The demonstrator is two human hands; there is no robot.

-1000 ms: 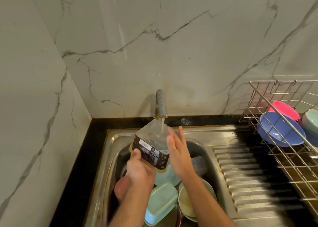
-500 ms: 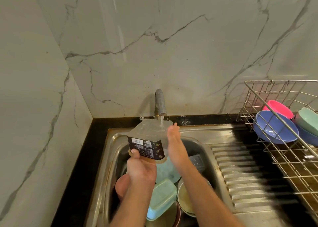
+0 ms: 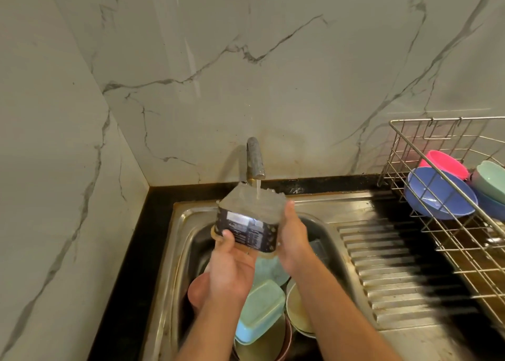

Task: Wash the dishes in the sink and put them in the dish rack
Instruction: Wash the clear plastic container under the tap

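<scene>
A: You hold the clear container (image 3: 250,218) bottom-up under the tap (image 3: 255,159). Your left hand (image 3: 232,262) grips its lower edge, thumb on the label; your right hand (image 3: 292,235) presses its side with straight fingers.

B: What could go wrong?

A: Wet plastic may slip from your fingers onto the dishes below them in the sink (image 3: 175,251). Water could also splash off the flat base.

B: The label?

A: Dark with white print, too blurred to read.

Both forearms are bare, with no sleeves, and each hand, left (image 3: 232,267) and right (image 3: 293,240), ungloved.
</scene>
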